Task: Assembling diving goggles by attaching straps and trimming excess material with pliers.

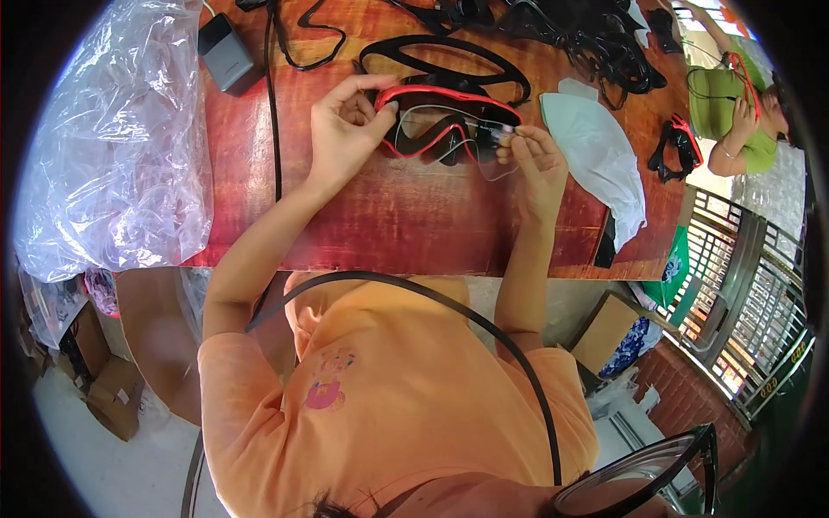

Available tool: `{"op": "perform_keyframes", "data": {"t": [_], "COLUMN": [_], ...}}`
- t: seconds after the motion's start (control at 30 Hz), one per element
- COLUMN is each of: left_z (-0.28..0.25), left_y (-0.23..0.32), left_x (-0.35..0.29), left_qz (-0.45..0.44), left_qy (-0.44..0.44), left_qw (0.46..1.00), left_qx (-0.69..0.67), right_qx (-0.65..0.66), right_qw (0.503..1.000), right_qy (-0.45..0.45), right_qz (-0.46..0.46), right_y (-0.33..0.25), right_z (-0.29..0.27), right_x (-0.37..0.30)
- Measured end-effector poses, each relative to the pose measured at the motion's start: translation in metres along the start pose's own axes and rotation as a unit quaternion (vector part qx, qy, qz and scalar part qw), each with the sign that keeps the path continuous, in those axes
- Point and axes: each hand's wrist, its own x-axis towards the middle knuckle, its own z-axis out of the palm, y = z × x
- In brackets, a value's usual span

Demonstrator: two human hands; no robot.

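Observation:
A red-and-black swim mask (413, 92) lies on the table before me, its black strap (445, 41) looped out behind. My left hand (350, 125) is closed in a pinch on the left end of the red frame. Across the mask's front is a thin clear lens-shaped piece (471, 154) with a pale edge, partly overlapping the frame. My right hand (537, 160) pinches it at its right end, thumb and fingertips together. Whether the clear piece is seated in the frame I cannot tell.
Clear plastic bags (117, 138) cover the table's left side. A grey power bank (229, 56) and black cable (275, 112) are nearby. White sheets (596, 142) lie right; black straps and masks (570, 39) at the back. Another red mask (678, 147) sits near a co-worker in green (725, 95).

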Motion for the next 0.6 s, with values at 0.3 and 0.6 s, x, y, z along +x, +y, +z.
{"op": "perform_keyframes", "data": {"t": [0.3,0.6], "left_z": [0.008,-0.005], "left_y": [-0.001,-0.003], "left_x": [-0.001,0.004], "left_qz": [0.136,0.133], "left_qy": [0.023,-0.073], "left_qw": [0.981,0.985], "left_qx": [0.138,0.080], "right_qx": [-0.007,-0.095], "right_qw": [1.000,0.995], "right_qy": [0.000,0.030], "right_qz": [0.000,0.032], "right_y": [0.001,-0.012], "right_z": [-0.003,0.016], "right_x": [-0.003,0.003]}}
